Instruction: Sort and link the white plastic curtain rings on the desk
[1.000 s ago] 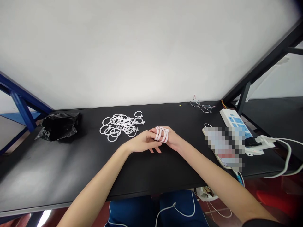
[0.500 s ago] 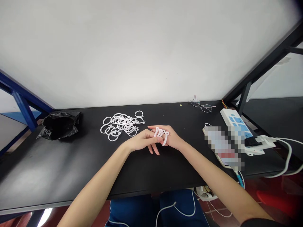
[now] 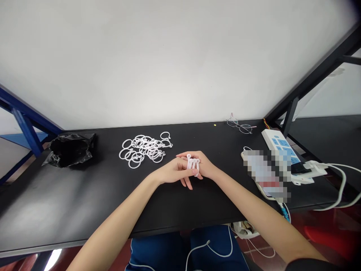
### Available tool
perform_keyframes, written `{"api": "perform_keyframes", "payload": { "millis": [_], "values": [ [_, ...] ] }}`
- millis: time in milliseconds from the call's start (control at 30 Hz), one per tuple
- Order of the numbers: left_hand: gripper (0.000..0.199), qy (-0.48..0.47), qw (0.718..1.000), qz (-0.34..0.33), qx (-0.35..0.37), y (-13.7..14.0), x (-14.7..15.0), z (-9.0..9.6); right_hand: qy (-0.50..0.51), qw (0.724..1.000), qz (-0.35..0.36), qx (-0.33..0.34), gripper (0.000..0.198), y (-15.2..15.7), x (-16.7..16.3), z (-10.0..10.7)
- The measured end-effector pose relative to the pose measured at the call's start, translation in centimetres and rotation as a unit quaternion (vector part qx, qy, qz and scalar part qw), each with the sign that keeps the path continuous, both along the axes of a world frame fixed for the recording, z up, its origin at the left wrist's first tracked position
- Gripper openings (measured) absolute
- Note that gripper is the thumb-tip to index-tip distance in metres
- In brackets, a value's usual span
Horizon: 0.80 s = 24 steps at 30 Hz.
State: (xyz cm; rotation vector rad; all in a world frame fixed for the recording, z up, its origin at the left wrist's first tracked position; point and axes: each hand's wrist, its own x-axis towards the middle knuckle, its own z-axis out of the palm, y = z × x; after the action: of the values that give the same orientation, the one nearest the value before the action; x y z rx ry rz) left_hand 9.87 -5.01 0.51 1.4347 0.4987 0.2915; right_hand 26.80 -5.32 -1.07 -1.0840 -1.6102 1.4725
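Several white plastic curtain rings (image 3: 193, 163), each with a small eyelet, are bunched between my two hands above the black table. My left hand (image 3: 175, 171) presses its thumb on the front of the bunch, and some of its other fingers hang below. My right hand (image 3: 205, 165) closes around the rings from the right side; its fingers are partly hidden behind them. Whether the rings are looped over fingers I cannot tell. To the left, a loose pile of the same curtain rings (image 3: 146, 147) lies on the table.
An open black plastic bag (image 3: 70, 149) lies at the table's left. Eyeglasses (image 3: 239, 125) rest near the wall at the back right. On the right are a phone (image 3: 263, 173), partly blurred, and a white power strip (image 3: 280, 146) with cables. The black table (image 3: 113, 203) ends above my lap.
My left hand has moved slightly right and down, its thumb going further across the rings. The held rings have come closer together. The pile has not changed.
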Motion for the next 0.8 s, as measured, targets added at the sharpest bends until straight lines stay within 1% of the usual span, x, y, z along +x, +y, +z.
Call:
{"api": "perform_keyframes", "payload": {
  "millis": [67,133,267,400,467,533,600,633,700,767,800],
  "values": [
    [0.044,-0.008,1.000,0.018,-0.002,-0.3,0.3,0.0,-0.007,1.000,-0.004,-0.002,0.026,0.0,0.1,0.2],
    [0.047,-0.019,0.999,0.040,0.006,-0.6,0.5,0.2,0.011,1.000,0.005,-0.015,0.023,0.0,0.3,0.6],
    [0.047,-0.055,0.994,0.080,0.044,-1.4,0.9,0.8,0.041,0.997,0.059,-0.041,0.042,-0.1,0.8,1.6],
    [0.045,-0.059,0.991,0.094,0.077,-1.7,1.0,0.9,0.052,0.994,0.086,-0.043,0.040,0.0,1.0,1.9],
    [0.043,-0.072,0.990,0.106,0.054,-1.6,1.0,0.6,0.038,0.997,0.067,-0.003,0.035,0.2,1.2,1.5],
    [0.043,-0.090,0.987,0.132,0.002,-1.3,1.1,0.2,-0.011,0.996,0.007,0.085,0.026,0.4,1.4,0.8],
    [0.043,-0.090,0.982,0.159,-0.052,-0.9,1.2,-0.1,-0.080,0.978,-0.051,0.187,0.024,0.5,1.7,0.2],
    [0.042,-0.081,0.980,0.166,-0.071,-0.8,1.2,-0.2,-0.110,0.967,-0.058,0.224,0.025,0.5,1.8,0.0],
    [0.042,-0.066,0.980,0.168,-0.088,-0.6,1.1,-0.2,-0.155,0.953,-0.031,0.260,0.030,0.4,2.0,-0.4],
    [0.048,-0.064,0.981,0.155,-0.097,-0.5,1.0,0.0,-0.174,0.948,0.001,0.267,0.036,0.3,2.0,-0.7],
    [0.052,-0.066,0.982,0.148,-0.100,-0.5,1.0,0.1,-0.175,0.948,0.006,0.265,0.039,0.2,2.0,-0.7]
  ]
}}
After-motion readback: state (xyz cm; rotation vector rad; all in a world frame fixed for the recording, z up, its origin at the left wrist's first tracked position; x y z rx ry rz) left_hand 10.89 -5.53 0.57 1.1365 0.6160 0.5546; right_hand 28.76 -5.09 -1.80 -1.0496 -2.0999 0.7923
